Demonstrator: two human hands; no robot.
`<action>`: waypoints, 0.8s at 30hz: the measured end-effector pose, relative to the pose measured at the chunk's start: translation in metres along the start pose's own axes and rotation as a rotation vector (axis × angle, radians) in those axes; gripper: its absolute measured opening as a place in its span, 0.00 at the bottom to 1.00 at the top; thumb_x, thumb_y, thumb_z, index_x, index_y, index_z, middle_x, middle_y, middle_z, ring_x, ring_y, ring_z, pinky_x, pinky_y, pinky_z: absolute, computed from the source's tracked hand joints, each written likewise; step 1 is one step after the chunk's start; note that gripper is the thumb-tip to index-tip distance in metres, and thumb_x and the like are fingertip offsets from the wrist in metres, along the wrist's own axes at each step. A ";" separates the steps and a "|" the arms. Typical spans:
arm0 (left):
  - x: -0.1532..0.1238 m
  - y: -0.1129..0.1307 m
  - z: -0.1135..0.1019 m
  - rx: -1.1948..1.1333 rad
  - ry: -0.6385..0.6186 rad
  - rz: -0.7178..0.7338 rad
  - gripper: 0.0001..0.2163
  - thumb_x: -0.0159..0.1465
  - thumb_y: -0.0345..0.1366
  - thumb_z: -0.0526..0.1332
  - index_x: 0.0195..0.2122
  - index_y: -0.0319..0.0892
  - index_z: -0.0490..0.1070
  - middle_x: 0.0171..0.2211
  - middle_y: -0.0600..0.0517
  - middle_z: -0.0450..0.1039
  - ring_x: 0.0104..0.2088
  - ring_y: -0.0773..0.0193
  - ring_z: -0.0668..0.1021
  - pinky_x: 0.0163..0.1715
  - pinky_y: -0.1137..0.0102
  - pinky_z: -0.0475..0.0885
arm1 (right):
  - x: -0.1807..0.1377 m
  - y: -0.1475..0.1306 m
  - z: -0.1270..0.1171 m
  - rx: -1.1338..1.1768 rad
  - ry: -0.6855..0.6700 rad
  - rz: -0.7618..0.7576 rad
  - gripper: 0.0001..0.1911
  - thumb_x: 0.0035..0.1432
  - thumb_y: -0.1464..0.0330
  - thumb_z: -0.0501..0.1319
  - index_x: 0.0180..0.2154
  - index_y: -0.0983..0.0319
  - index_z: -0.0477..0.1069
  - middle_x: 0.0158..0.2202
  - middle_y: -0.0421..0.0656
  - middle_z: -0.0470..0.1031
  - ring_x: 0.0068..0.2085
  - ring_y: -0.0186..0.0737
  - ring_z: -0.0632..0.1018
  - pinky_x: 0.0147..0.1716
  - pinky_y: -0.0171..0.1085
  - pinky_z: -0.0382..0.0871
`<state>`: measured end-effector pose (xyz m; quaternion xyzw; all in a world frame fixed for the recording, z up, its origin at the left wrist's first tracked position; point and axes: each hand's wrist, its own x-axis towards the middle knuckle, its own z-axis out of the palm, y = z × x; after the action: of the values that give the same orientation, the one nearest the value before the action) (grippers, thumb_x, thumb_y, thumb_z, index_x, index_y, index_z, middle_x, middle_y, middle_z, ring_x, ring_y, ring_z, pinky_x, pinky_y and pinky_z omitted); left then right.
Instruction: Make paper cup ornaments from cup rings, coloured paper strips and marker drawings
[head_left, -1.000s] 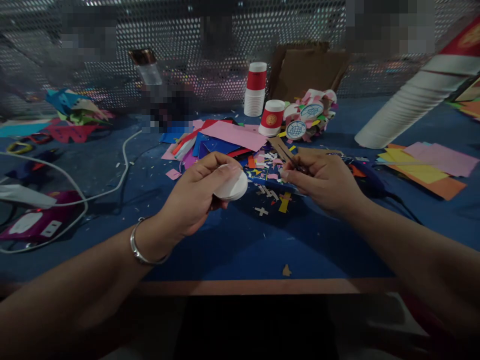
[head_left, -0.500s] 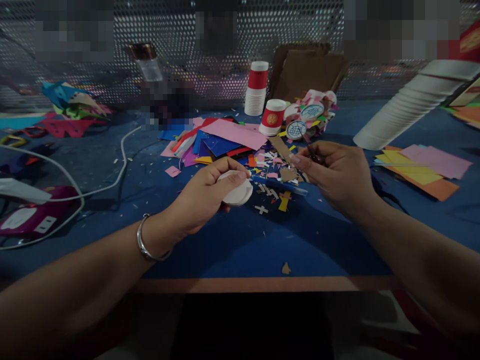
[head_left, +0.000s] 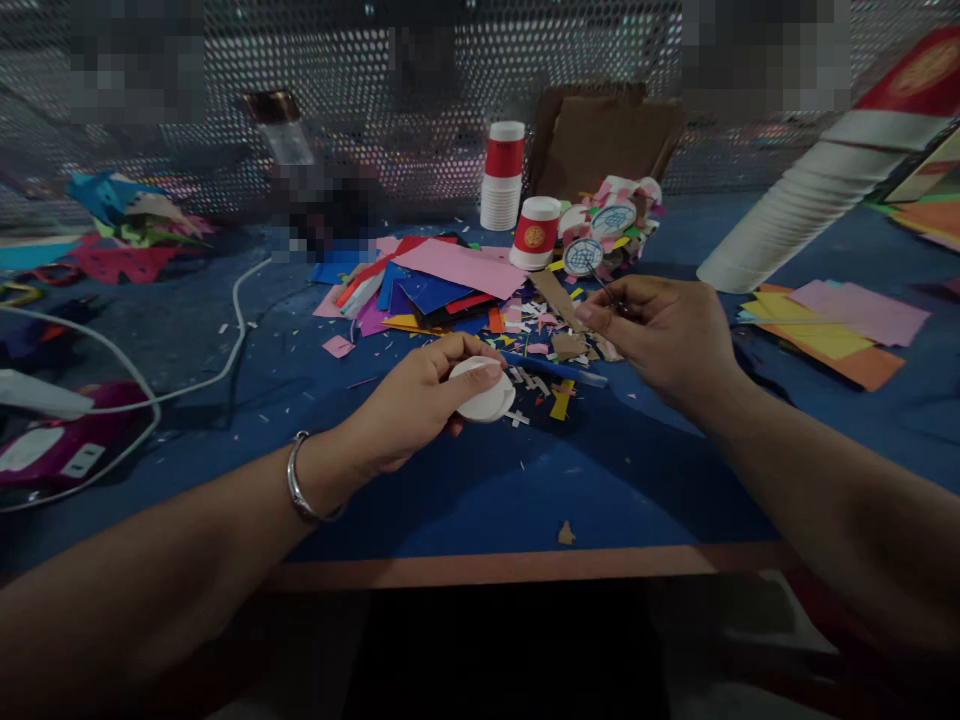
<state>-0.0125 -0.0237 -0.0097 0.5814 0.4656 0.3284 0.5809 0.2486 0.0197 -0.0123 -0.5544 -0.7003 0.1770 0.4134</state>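
Between its thumb and fingers, my left hand (head_left: pixel 431 395) pinches a few white paper discs (head_left: pixel 480 392), slightly fanned out over the blue table. To the right, my right hand (head_left: pixel 664 325) is closed around slim dark scissors (head_left: pixel 604 285); their thin blades point up and left, and the fingers hide the rest. The two hands are apart. Beneath and between them lie paper scraps (head_left: pixel 536 320) in several colours, a brown cardboard strip (head_left: pixel 555 298) and a blue pen-like stick (head_left: pixel 555 368).
Coloured paper sheets (head_left: pixel 457 270) lie beyond my left hand. Red-and-white paper cups (head_left: pixel 535 235) stand behind, near a scrap-filled clump (head_left: pixel 630 225). A long cup stack (head_left: pixel 810 200) leans at right by paper sheets (head_left: pixel 855 325). A white cable (head_left: pixel 238 300) and purple device (head_left: pixel 105 430) are left.
The view has shifted slightly. My left hand has lowered and turned the discs, so they show more face-on. The scissors in my right hand now point further up, with the blades more visible.
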 end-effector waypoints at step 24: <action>-0.003 0.000 0.003 -0.167 -0.104 0.015 0.23 0.61 0.36 0.76 0.56 0.40 0.75 0.38 0.53 0.78 0.31 0.72 0.76 0.26 0.78 0.69 | 0.006 0.016 0.016 -0.064 -0.137 -0.075 0.12 0.61 0.58 0.69 0.33 0.60 0.81 0.27 0.43 0.79 0.29 0.41 0.75 0.27 0.38 0.63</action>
<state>-0.0114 -0.0278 -0.0097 0.5507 0.4018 0.3397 0.6480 0.2458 0.0339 -0.0312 -0.5275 -0.7524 0.1764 0.3529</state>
